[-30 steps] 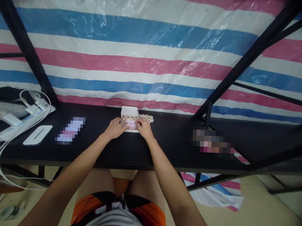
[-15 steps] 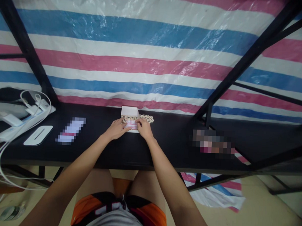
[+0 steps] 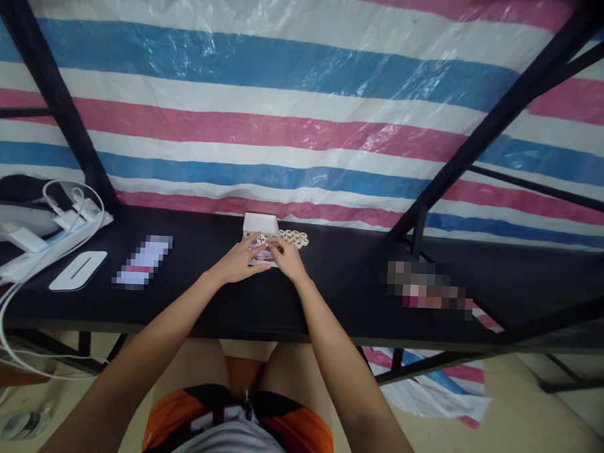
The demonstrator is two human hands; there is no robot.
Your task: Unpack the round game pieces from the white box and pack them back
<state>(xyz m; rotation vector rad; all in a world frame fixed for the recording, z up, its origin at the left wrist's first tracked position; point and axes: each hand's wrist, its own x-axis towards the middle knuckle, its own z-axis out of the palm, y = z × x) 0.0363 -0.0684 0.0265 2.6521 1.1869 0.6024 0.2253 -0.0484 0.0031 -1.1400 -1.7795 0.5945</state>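
A small open box (image 3: 260,223) with a white inside stands on the black desk in front of me. Over its front part, a round Chinese chess piece (image 3: 261,239) with a dark character shows between my hands. My left hand (image 3: 236,260) lies along the box's left side, fingers stretched and thumb spread out to the right, fingertips close to the piece. From the right, my right hand (image 3: 286,258) has its fingers bent and pinched at the piece's edge. Printed pink-and-white card (image 3: 262,255) shows below the fingers. Several more chess pieces (image 3: 296,237) lie just right of the box.
On the left are a blurred phone (image 3: 144,262), a white flat device (image 3: 78,271) and a power strip (image 3: 51,245) with white cables. A blurred item (image 3: 427,287) lies at right. Black metal posts (image 3: 460,153) frame the desk (image 3: 349,302); striped plastic sheeting (image 3: 286,132) hangs behind.
The chess piece has shifted right, from by my left fingertips to between both hands. My left hand has slid right over the box front, and my right fingers have drawn in to the piece.
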